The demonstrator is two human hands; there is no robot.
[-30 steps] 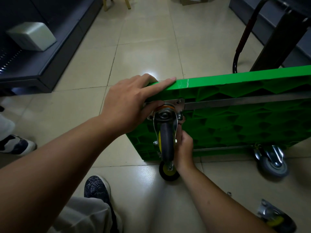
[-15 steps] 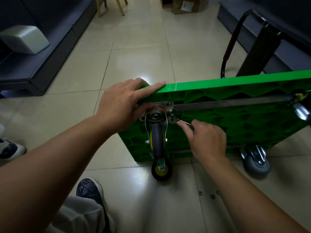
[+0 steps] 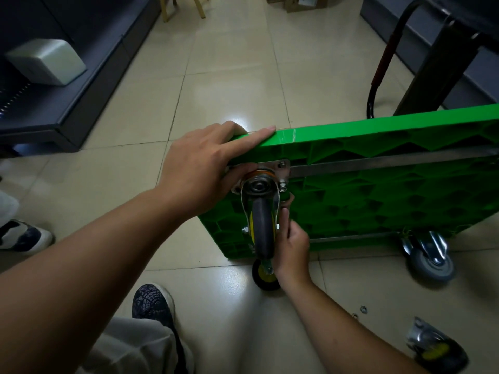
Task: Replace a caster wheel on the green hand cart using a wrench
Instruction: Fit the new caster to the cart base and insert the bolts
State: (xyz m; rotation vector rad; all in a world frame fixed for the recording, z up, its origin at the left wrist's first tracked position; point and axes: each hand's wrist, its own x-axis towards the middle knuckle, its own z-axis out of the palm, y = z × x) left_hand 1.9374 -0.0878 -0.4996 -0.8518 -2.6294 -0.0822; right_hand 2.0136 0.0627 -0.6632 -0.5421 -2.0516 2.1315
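Item: caster wheel (image 3: 263,233), seated at the upper near corner of the green hand cart (image 3: 378,190), which stands on its long edge.

I log the cart's underside facing me. The caster's steel mounting plate (image 3: 282,168) lies flat against it, with bolt heads showing on the plate's right side. My left hand (image 3: 199,168) clamps the cart's top edge, fingers laid over it and thumb pressed by the plate. My right hand (image 3: 293,247) is curled just right of the caster's fork, fingertips up under the plate; I cannot tell whether it holds the wrench. A loose caster (image 3: 437,349) and small washers (image 3: 363,309) lie on the floor below the cart. Handling, by my estimate: rigid and fairly heavy, and its swivel fork will swing, so take it by the plate, not the tyre.
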